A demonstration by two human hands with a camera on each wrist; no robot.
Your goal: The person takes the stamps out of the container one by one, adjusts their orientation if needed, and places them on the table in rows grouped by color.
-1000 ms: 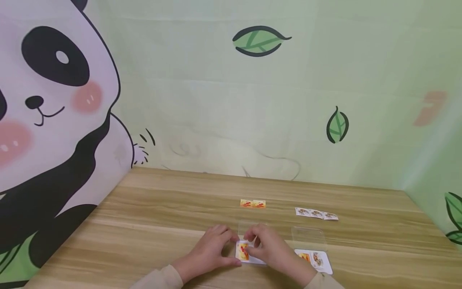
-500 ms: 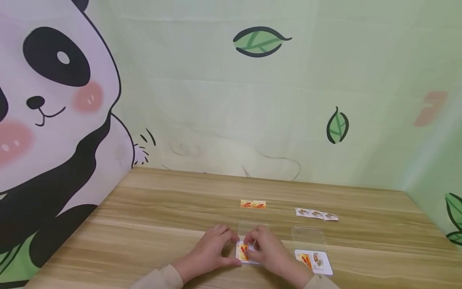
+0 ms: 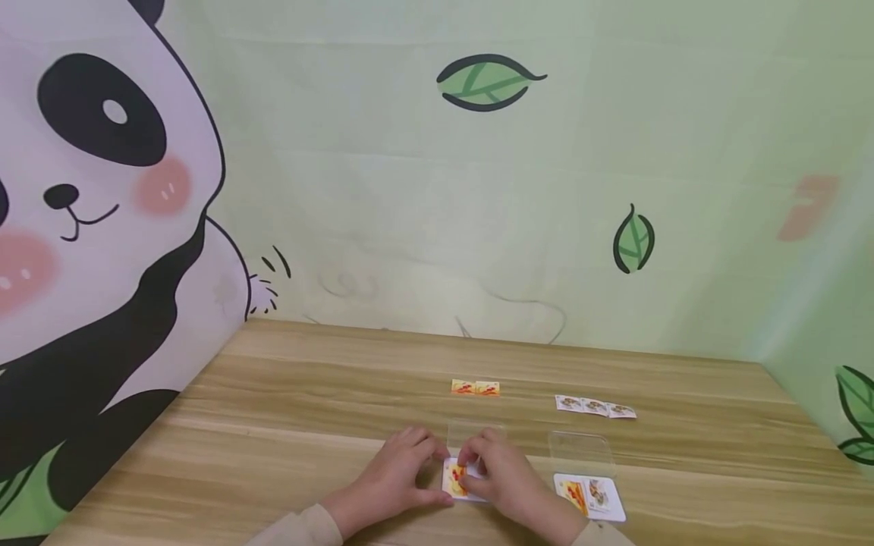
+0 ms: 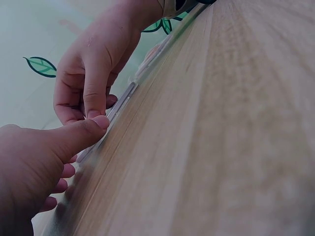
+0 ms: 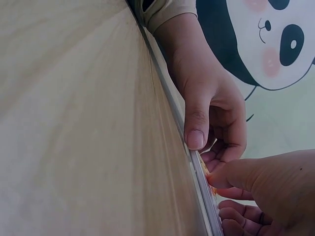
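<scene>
A flat case with a white base [image 3: 473,499] and a clear lid [image 3: 476,431] folded back lies on the table. My left hand [image 3: 394,476] grips its left side between thumb and fingers; in the right wrist view the left thumb [image 5: 196,139] rests on the case's edge [image 5: 204,196]. An orange picture card [image 3: 454,479] lies in the left half of the base. The thumb and fingertips of my right hand [image 3: 507,476] pinch this card from its near and far ends. That hand hides the right half of the base.
Right of the hands lies a second case [image 3: 617,509], its clear lid [image 3: 580,453] open, holding an orange card [image 3: 575,496] and a white picture card [image 3: 599,494]. Farther back are two orange cards [image 3: 488,388] and three white cards [image 3: 594,407]. A panda-print curtain [image 3: 382,189] encloses the wooden table.
My right hand has shifted slightly left over the orange card, uncovering more of the second case. The left hand keeps its hold. The head view has moved a little.
</scene>
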